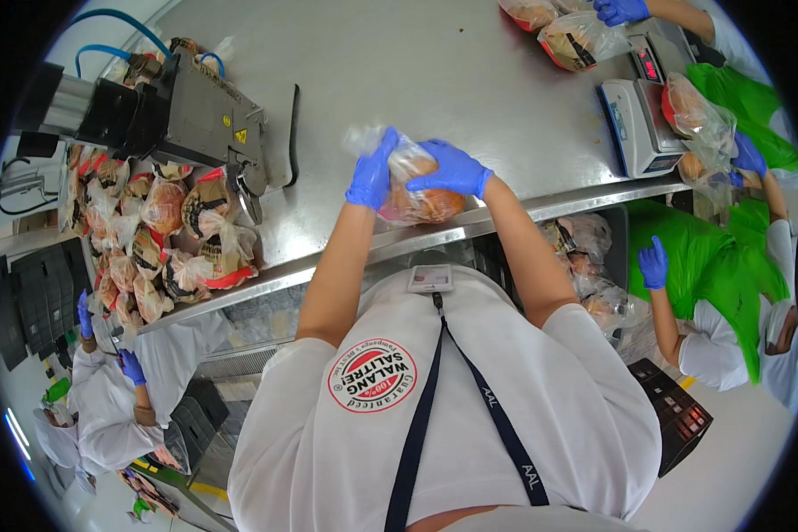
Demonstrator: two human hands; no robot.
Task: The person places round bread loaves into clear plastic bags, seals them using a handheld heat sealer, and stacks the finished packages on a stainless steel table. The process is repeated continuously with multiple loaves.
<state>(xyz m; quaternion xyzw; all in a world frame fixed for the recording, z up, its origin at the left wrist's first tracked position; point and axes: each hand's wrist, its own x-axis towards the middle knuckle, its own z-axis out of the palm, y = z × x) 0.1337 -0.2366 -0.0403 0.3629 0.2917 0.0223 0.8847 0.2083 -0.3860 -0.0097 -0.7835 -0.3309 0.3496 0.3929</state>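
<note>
Near the front edge of the steel table, I hold a clear plastic bag of orange-brown, rounded food (436, 206) between both blue-gloved hands. My left hand (374, 172) is closed on the bag's upper left part, where loose, slightly blurred film sticks out past the fingers. Across the top right of the bag lies my right hand (452, 168), its fingers bent over the film and gripping it. The fingertips of both hands nearly meet above the food. What the food is exactly, I cannot tell.
A bag-closing machine (211, 120) with blue hoses stands left, beside a heap of filled bags (164, 208). At right are a digital scale (629, 129) and more bags (572, 40). A bin of bags (616, 222) sits below the table edge. Gloved co-workers stand on both sides.
</note>
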